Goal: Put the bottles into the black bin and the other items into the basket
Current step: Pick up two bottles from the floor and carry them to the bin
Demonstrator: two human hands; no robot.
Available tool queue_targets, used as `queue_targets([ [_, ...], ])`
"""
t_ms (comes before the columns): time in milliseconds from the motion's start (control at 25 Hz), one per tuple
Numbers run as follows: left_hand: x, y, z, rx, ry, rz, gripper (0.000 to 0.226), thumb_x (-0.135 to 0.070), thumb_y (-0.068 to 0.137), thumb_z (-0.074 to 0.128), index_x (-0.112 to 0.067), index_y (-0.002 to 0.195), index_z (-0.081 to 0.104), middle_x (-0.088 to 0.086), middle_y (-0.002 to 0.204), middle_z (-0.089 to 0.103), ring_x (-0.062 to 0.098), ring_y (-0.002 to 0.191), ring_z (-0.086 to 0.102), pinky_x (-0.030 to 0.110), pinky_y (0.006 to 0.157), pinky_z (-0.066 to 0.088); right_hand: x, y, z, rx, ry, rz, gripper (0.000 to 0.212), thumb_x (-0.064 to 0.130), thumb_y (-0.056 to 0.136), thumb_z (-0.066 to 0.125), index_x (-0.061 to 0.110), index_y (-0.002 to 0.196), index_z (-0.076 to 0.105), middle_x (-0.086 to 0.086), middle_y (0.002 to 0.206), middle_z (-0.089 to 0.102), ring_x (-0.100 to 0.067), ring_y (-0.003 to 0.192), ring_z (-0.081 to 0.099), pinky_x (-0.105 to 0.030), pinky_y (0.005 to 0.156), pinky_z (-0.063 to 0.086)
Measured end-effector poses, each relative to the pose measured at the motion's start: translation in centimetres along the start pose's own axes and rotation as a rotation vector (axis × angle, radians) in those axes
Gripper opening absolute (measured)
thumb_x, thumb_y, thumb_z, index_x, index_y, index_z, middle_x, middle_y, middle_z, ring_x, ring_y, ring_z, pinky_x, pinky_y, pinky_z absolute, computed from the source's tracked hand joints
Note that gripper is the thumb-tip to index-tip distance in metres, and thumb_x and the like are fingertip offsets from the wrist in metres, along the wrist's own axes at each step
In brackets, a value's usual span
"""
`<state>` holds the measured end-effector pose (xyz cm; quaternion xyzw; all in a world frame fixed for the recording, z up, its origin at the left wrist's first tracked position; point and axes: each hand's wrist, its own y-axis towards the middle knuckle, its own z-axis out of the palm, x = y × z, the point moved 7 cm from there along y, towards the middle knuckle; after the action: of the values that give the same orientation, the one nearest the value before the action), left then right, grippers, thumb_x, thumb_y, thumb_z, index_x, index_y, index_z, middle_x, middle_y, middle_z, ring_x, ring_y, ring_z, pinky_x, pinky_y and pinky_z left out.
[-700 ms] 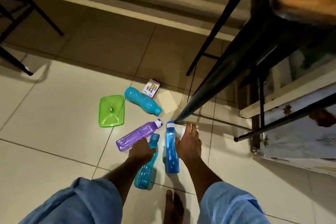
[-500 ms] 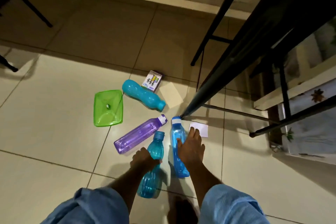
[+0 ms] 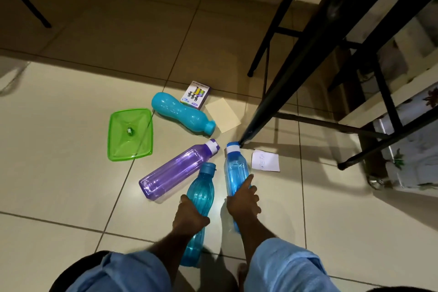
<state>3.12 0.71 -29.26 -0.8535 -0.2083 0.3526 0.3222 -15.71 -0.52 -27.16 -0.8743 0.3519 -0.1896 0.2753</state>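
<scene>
Several bottles lie on the tiled floor. My left hand (image 3: 189, 214) grips the ribbed teal bottle (image 3: 200, 191) around its middle. My right hand (image 3: 243, 198) wraps the blue bottle (image 3: 235, 168) with the white collar, index finger stretched along it. A purple bottle (image 3: 176, 169) lies just left of the teal one. A turquoise bottle (image 3: 181, 114) lies farther off. Beside it sit a small printed box (image 3: 195, 93), a yellow paper (image 3: 222, 115) and a white note (image 3: 265, 160). A green lid (image 3: 129, 134) lies to the left. No bin or basket is clearly in view.
A black metal table frame (image 3: 279, 83) stands on the right, one leg touching down by the blue bottle's cap. Floral-covered furniture (image 3: 407, 154) fills the far right. Another black leg (image 3: 26, 2) is at top left. A dark rounded edge (image 3: 68, 270) shows at bottom left.
The view has dropped closer to the floor. Both hands slid back along their bottles and closed around them; the right hand went from lying flat to gripping the blue bottle.
</scene>
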Motion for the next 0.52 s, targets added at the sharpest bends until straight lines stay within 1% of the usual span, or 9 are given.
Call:
queue_targets([
  [80,-0.3,-0.8,-0.8,0.03,-0.041,0.018,0.087,-0.018,0.058,0.088,-0.013,0.125,0.032,0.007,0.12,0.053,0.024,0.107,0.059,0.034,0.086,0.056,-0.1,-1.2,-0.8,-0.005,0.006,0.029,0.107,0.034,0.083,0.073,0.019,0.152,-0.007,-0.011,0.141,0.037,-0.028,0.125,0.047,-0.053,0.102,0.044],
  [160,-1.4,-3.0,-2.4,0.061,-0.081,0.022,0.085,-0.017,0.057,0.088,-0.012,0.123,0.033,0.008,0.118,0.054,0.023,0.104,0.06,0.031,0.08,0.056,-0.1,-3.3,-2.5,0.016,0.041,0.045,0.105,0.032,0.083,0.073,0.017,0.152,-0.004,-0.012,0.14,0.037,-0.029,0.126,0.046,-0.054,0.103,0.043],
  [280,-3.7,-9.1,-5.7,0.103,-0.1,0.005,0.085,-0.016,0.06,0.087,-0.01,0.125,0.033,0.01,0.117,0.054,0.026,0.103,0.061,0.037,0.083,0.058,-0.5,-8.5,-7.4,0.022,0.093,0.075,0.102,0.035,0.083,0.073,0.016,0.152,0.0,-0.013,0.14,0.037,-0.032,0.126,0.045,-0.054,0.102,0.043],
  [440,-7.9,-17.9,-11.7,0.09,-0.131,-0.023,0.083,-0.017,0.06,0.086,-0.008,0.124,0.035,0.011,0.119,0.055,0.027,0.104,0.059,0.035,0.08,0.054,-0.5,-16.6,-16.4,0.004,0.096,0.068,0.097,0.034,0.085,0.07,0.014,0.152,0.002,-0.013,0.14,0.037,-0.034,0.127,0.044,-0.055,0.1,0.044],
  [520,-10.5,-22.9,-15.1,0.08,-0.138,-0.012,0.083,-0.016,0.059,0.087,-0.007,0.125,0.037,0.012,0.12,0.056,0.028,0.105,0.059,0.037,0.083,0.054,-0.3,-21.3,-21.1,-0.028,0.112,0.058,0.095,0.034,0.086,0.068,0.013,0.152,0.003,-0.013,0.139,0.037,-0.035,0.127,0.044,-0.056,0.1,0.044],
])
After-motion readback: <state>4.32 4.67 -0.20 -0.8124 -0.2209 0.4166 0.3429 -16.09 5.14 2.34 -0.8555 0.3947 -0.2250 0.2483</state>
